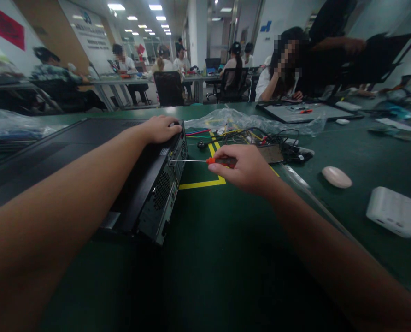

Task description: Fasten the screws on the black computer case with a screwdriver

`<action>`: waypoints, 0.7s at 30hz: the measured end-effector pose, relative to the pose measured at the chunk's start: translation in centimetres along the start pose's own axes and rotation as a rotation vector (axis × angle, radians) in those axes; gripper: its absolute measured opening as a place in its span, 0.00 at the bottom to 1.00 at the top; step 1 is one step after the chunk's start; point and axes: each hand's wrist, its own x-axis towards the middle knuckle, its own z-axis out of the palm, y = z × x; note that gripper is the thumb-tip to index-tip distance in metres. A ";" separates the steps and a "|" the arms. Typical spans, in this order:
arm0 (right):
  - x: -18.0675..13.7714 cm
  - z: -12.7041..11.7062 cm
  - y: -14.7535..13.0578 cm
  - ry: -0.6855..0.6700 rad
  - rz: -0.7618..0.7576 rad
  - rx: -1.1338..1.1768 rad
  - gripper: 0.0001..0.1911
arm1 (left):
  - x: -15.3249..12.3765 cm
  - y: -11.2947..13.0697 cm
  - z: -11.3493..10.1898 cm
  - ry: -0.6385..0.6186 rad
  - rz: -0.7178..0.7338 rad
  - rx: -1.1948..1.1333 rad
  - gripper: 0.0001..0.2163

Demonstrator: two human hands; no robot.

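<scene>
A black desktop computer case [122, 184] lies on its side at the left, its metal back panel with a round vent turned to the right. My left hand [162, 130] rests on the case's top near the far back corner, fingers stretched over the edge. In my right hand [249, 166] is a screwdriver [222, 161] with an orange and dark handle, held level, my fingers closed round the handle. Its thin shaft points left, and the tip meets the back panel near the upper edge. Whether a screw sits under the tip is too small to tell.
Yellow tape [202, 185] marks the green table [205, 258]. Beyond lie cables [240, 136] and clear plastic wrap [226, 115]. To the right are a pale oval object [337, 177] and a white box-like device [392, 211]. A person [267, 85] sits opposite.
</scene>
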 end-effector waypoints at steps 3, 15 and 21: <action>0.0 0.1 -0.1 -0.011 0.014 -0.007 0.16 | -0.2 0.3 -0.2 -0.001 0.000 -0.007 0.36; -0.3 0.3 0.2 0.000 0.007 0.036 0.11 | -0.1 0.1 0.0 0.001 -0.008 -0.002 0.35; -0.1 0.4 0.3 0.007 -0.021 0.036 0.10 | -0.2 0.3 -0.2 -0.003 -0.008 -0.010 0.35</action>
